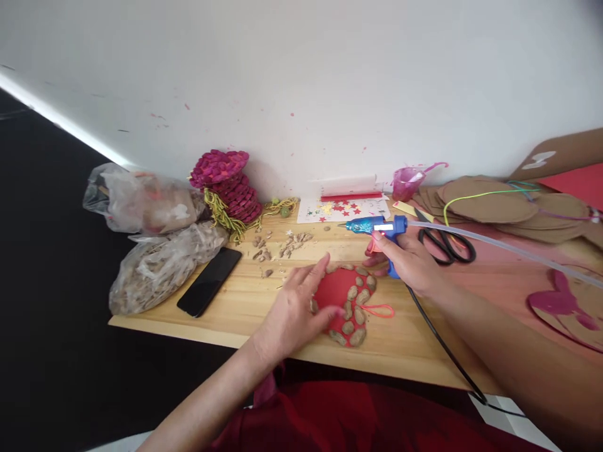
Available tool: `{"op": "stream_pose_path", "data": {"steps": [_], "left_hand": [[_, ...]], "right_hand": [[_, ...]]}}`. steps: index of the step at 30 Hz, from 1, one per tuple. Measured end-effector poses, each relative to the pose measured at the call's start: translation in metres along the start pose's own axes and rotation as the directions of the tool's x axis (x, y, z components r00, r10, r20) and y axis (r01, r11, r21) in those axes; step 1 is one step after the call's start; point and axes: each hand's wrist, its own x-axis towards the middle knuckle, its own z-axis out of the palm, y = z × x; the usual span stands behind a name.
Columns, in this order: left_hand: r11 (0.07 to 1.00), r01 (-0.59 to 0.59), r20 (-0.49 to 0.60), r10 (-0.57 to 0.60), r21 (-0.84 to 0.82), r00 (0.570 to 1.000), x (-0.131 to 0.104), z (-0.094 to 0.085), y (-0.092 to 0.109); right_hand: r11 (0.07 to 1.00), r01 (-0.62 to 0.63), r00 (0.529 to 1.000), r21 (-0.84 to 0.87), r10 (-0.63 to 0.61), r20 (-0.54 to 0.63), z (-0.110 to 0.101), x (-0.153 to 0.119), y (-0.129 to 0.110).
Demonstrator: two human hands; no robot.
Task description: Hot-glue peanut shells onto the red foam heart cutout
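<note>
1. Red card point(333, 289), edged with peanut shells point(362, 296), lay at the lower centre of the frame, its middle bare.
2. Your left hand point(292, 301) was half open over the card's left side, thumb apart from fingers; whether it pressed down, you could not have told from this view.
3. Your right hand point(414, 263) was closed round the handle of the glue gun point(393, 225), whose nozzle point(343, 226) pointed left, up-frame of the card and near the star-dotted sheet point(306, 215).
4. Good gluing, I judged, called for a steady card, a small dab placed low and close, and your left fingertips well clear of the hot tip.
5. Loose shells point(296, 243) lay up and left of the card, within easy reach of your left hand.
6. Little wood separated the card from the table's point(249, 295) front edge, so sliding it nearer seemed risky.
7. Bare wood between the phone point(210, 282) and your left hand gave the better room.
8. Rightward, the black cord point(428, 323), glue stick point(471, 235) and scissors point(447, 245) looked likely to crowd a swing; the orange loop point(384, 306) could have snagged.
</note>
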Motion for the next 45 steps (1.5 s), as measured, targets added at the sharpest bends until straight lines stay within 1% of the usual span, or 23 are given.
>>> {"op": "stream_pose_path", "data": {"steps": [3, 5, 9, 12, 15, 17, 19, 23, 25, 27, 29, 31, 33, 34, 36, 38, 40, 45], "left_hand": [[1.0, 0.003, 0.088, -0.004, 0.009, 0.996, -0.016, 0.002, 0.009], [1.0, -0.003, 0.109, 0.001, 0.013, 0.994, -0.02, 0.005, 0.011], [0.999, -0.018, 0.081, 0.021, -0.037, 0.996, -0.016, 0.01, 0.004], [0.996, -0.032, 0.085, 0.04, -0.088, 0.996, -0.01, 0.009, -0.004], [0.995, -0.003, 0.072, 0.01, -0.097, 0.997, -0.009, 0.008, -0.009], [0.998, 0.007, 0.058, -0.003, -0.063, 0.998, -0.01, 0.007, -0.01], [1.0, 0.015, 0.05, -0.015, 0.005, 0.999, -0.011, 0.006, -0.008], [0.987, 0.085, 0.002, -0.086, 0.136, 0.996, -0.015, 0.004, 0.001], [0.985, 0.095, -0.006, -0.095, 0.147, 0.995, -0.017, 0.004, 0.005], [0.988, 0.072, -0.006, -0.071, 0.137, 0.997, -0.02, 0.002, 0.006], [0.992, 0.037, -0.027, -0.034, 0.119, 0.999, -0.022, -0.003, 0.001], [0.993, 0.029, -0.092, -0.019, 0.111, 0.996, -0.024, -0.014, -0.01], [0.987, 0.083, -0.187, -0.057, 0.135, 0.981, -0.025, -0.028, -0.025], [0.98, 0.124, -0.208, -0.09, 0.158, 0.974, -0.025, -0.034, -0.032], [0.962, 0.172, -0.198, -0.131, 0.212, 0.972, -0.026, -0.043, -0.044], [0.948, 0.198, -0.191, -0.153, 0.247, 0.97, -0.026, -0.046, -0.053], [0.939, 0.217, -0.208, -0.164, 0.265, 0.964, -0.026, -0.044, -0.057], [0.927, 0.269, -0.259, -0.2, 0.263, 0.945, -0.022, -0.041, -0.06]], "right_hand": [[0.999, -0.034, 0.999, 0.004, 0.034, -0.015, 0.0, 0.0, 0.001], [0.999, -0.047, 0.999, 0.024, 0.047, -0.015, 0.001, 0.001, 0.003], [0.998, -0.044, 0.998, 0.049, 0.046, -0.04, 0.003, 0.001, 0.002], [0.998, -0.02, 0.997, 0.059, 0.024, -0.069, 0.003, 0.001, -0.001], [0.998, -0.011, 0.998, 0.062, 0.015, -0.06, 0.001, 0.001, -0.003], [0.998, -0.014, 0.998, 0.06, 0.017, -0.057, 0.001, 0.002, -0.003], [0.998, -0.022, 0.997, 0.06, 0.026, -0.066, 0.002, 0.002, -0.003], [0.999, -0.024, 0.996, 0.049, 0.028, -0.085, 0.003, 0.004, -0.002], [0.999, -0.019, 0.996, 0.041, 0.023, -0.089, 0.003, 0.005, 0.0], [0.999, -0.009, 0.996, 0.035, 0.012, -0.087, 0.002, 0.006, 0.002], [0.999, -0.001, 0.997, 0.032, 0.004, -0.081, 0.001, 0.007, 0.003], [0.999, 0.007, 0.996, 0.035, -0.004, -0.084, 0.0, 0.007, 0.003], [0.999, 0.01, 0.996, 0.039, -0.007, -0.083, 0.001, 0.006, 0.001], [0.999, 0.015, 0.996, 0.036, -0.011, -0.084, 0.001, 0.006, 0.0], [0.999, 0.03, 0.996, 0.023, -0.028, -0.086, 0.002, 0.005, -0.001], [0.999, 0.053, 0.995, 0.008, -0.052, -0.085, 0.002, 0.006, -0.001], [0.998, 0.069, 0.994, -0.005, -0.069, -0.086, 0.001, 0.007, 0.001], [0.996, 0.089, 0.989, -0.029, -0.092, -0.112, -0.001, 0.009, 0.004]]}}
